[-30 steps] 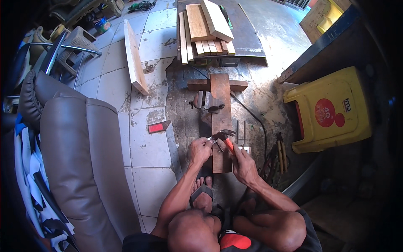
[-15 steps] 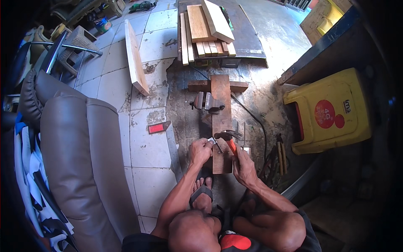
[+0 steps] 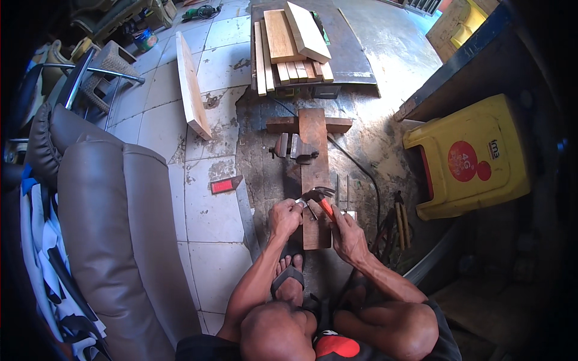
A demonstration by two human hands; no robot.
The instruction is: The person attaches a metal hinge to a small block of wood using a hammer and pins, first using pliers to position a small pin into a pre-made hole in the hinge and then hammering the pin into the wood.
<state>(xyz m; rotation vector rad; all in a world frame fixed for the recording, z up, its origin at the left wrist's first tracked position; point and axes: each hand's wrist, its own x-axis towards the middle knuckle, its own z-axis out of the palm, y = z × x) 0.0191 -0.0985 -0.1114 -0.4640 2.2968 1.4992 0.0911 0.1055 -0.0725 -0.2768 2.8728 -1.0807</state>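
Note:
My right hand (image 3: 350, 239) is closed round the orange handle of a claw hammer (image 3: 326, 208), whose dark head lies low over the wooden plank (image 3: 315, 234). At the plank's left edge my left hand (image 3: 285, 218) pinches a small shiny metal piece (image 3: 300, 203), partly hidden by the fingers and the hammer head. A thin dark rod (image 3: 312, 213) slants across the plank beside it; whether it belongs to the metal piece, I cannot tell. The hammer head is close against the piece, but contact is unclear.
Farther along the plank sits a small vise (image 3: 296, 148). Boards (image 3: 284, 42) are stacked on a dark low table (image 3: 349, 57). A red-and-grey tool (image 3: 226, 185) lies on the tiles, a yellow stool (image 3: 475, 159) at right, pliers-like handles (image 3: 401, 224) nearer, a brown padded seat (image 3: 108, 234) at left.
The hammer has shifted slightly left, its head now closer over the metal piece, and its handle leans more. My left hand keeps its pinch; the whole view has shifted a little.

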